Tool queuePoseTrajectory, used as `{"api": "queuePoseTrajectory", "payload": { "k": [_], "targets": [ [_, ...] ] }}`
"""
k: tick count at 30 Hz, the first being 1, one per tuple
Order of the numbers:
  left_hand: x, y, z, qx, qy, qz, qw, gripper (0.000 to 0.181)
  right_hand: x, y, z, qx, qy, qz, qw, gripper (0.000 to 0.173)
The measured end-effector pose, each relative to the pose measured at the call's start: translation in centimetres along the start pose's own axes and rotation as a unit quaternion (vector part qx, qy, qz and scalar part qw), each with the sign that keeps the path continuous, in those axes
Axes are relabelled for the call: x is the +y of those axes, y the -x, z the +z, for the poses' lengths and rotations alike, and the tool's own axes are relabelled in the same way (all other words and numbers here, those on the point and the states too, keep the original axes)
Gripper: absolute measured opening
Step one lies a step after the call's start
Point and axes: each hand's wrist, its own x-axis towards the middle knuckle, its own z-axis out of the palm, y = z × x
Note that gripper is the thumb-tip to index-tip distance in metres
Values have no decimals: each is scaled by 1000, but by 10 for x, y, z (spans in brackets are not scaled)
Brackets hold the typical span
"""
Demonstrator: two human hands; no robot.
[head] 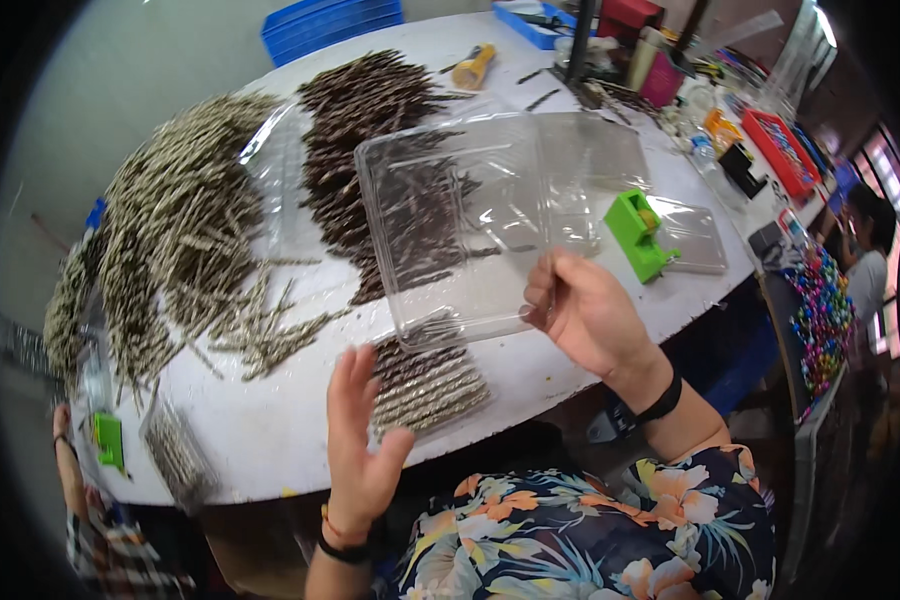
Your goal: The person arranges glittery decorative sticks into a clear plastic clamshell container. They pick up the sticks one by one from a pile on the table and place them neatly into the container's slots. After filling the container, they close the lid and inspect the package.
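Note:
My right hand (589, 311) pinches the near right edge of a clear plastic box lid (495, 292), raised above the table and tilted. Through the lid a heap of dark brown twisted sticks (367, 97) shows. My left hand (360, 442) is held up with fingers spread and nothing in it. Just beyond that hand, on the table, lies a flat clear pack of twisted sticks (431, 394), dark ones at the back and pale silvery ones in front. The lid's near left corner overlaps this pack in view; whether they touch I cannot tell.
A large heap of pale twisted sticks (187, 195) covers the left side. To the right stand a green tape dispenser (637, 236) and a clear plastic piece (694, 240). Another person's arm (67, 465) is at the left, near a second green dispenser (108, 439) and a filled pack (180, 454).

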Motion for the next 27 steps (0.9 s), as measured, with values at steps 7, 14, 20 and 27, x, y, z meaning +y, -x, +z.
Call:
{"api": "queuePoseTrajectory", "payload": {
  "k": [7,14,20,27],
  "targets": [
    [1,-52,14,50,156,-92,982,63,22,17,28,-108,71,-27,991,25],
    [-3,-48,21,-30,342,-199,918,61,23,19,27,-228,32,-103,968,26],
    [-13,-46,28,-32,369,-204,906,62,28,22,42,-168,35,-98,980,30],
    [-3,-43,31,40,274,-160,947,60,33,11,24,-187,-5,-97,978,30]
  ]
}}
